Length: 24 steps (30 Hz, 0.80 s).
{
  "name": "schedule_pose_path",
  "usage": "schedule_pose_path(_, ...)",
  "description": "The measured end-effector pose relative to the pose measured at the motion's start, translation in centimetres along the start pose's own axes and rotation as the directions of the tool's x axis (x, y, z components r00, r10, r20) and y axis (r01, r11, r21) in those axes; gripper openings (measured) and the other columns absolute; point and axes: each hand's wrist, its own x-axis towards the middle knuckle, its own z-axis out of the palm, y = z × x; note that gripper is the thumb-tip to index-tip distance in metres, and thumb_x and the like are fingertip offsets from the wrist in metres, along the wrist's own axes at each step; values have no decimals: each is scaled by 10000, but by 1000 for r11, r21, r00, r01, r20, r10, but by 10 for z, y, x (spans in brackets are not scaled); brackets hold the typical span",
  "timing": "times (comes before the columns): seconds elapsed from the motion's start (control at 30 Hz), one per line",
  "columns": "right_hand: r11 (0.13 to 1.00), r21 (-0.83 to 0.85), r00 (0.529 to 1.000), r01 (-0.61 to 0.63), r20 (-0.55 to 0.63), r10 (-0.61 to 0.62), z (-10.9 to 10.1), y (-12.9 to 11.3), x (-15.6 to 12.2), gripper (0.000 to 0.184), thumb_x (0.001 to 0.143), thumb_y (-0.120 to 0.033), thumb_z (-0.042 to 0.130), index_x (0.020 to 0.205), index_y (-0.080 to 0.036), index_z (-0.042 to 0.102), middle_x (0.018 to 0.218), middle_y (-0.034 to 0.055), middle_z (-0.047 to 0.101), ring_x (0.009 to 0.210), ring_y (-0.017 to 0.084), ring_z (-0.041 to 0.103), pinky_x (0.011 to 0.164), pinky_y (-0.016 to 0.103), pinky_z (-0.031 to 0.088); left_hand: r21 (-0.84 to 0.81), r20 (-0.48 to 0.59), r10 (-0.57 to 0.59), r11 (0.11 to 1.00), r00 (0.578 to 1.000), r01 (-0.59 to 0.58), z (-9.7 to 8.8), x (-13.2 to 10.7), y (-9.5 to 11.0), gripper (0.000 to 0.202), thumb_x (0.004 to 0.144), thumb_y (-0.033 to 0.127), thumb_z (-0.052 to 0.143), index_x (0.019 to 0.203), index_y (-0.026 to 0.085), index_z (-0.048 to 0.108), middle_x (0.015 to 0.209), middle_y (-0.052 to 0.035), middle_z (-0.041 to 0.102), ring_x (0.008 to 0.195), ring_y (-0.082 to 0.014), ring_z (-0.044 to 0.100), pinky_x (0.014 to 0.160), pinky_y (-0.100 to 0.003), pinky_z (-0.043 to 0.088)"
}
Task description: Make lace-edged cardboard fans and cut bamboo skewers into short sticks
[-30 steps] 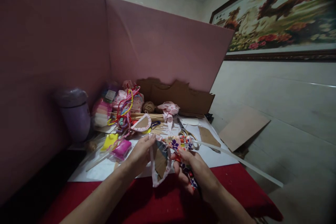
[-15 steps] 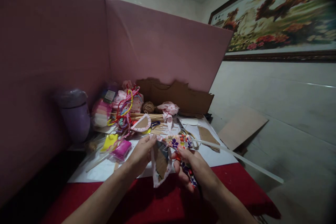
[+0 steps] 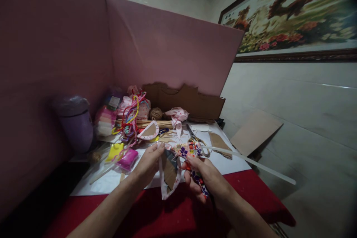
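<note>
Reading the clock from the middle of the white paper sheet [image 3: 237,165], there's a magenta packet in clear wrap [image 3: 128,158] at nine; a purple bin topped with clear film [image 3: 76,130] stands at ten; at twelve, a round brown twine ball [image 3: 155,113] sits before torn brown cardboard [image 3: 192,101]; a dark-framed horse painting [image 3: 290,15] hangs at two.

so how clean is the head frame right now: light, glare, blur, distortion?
Head view: dim, near black at lower left; same view, thin glare streak on the tiled wall, dark shadow on the red cloth below the hands; purple container soft, glue gun clearer; framed horse picture looks stretched, its corner vignetted.
</note>
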Motion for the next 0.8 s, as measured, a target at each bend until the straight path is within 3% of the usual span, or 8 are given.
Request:
schedule_pose_path(0.17, 1000, -10, 1000, -28, 10, 28, -2, 1, 0, 476, 782, -605, 477, 810, -132, 526, 507, -37, 521, 291, 34, 339, 241, 143, 309, 0, -27, -6, 1000, 1000, 6, 1, 0, 0, 242, 695, 338, 691, 790, 128, 614, 720, -63, 680, 585, -145, 619, 556, -226, 459)
schedule_pose_path(0.3, 999, 29, 998, -45, 34, 44, -1, -1, -5, 436, 792, -562, 491, 793, -128, 531, 488, -41, 507, 280, 28, 323, 240, 136, 294, -32, 22, -13, 999, 1000, 14, -2, 1, 0, 223, 733, 311, 658, 850, 124, 625, 771, -81, 688, 646, -170, 640, 626, -265, 491)
schedule_pose_path(0.57, 982, 187, 1000, -4, -12, 6, -7, -4, -18, 351, 787, -493, 528, 851, -148, 544, 575, -17, 540, 330, 31, 339, 252, 129, 318, -137, 49, -47, 989, 998, 53, -10, 7, -5, 133, 772, 241, 606, 814, 119, 636, 756, -79, 694, 666, -176, 650, 666, -280, 511)
schedule_pose_path(0.8, 986, 160, 997, 52, -58, -43, -8, -6, -24, 369, 770, -513, 543, 840, -151, 545, 561, -18, 539, 326, 32, 337, 250, 134, 320, -130, 18, -32, 991, 999, 34, -9, 7, -5, 127, 779, 230, 592, 824, 118, 630, 757, -83, 695, 661, -181, 654, 647, -281, 514)
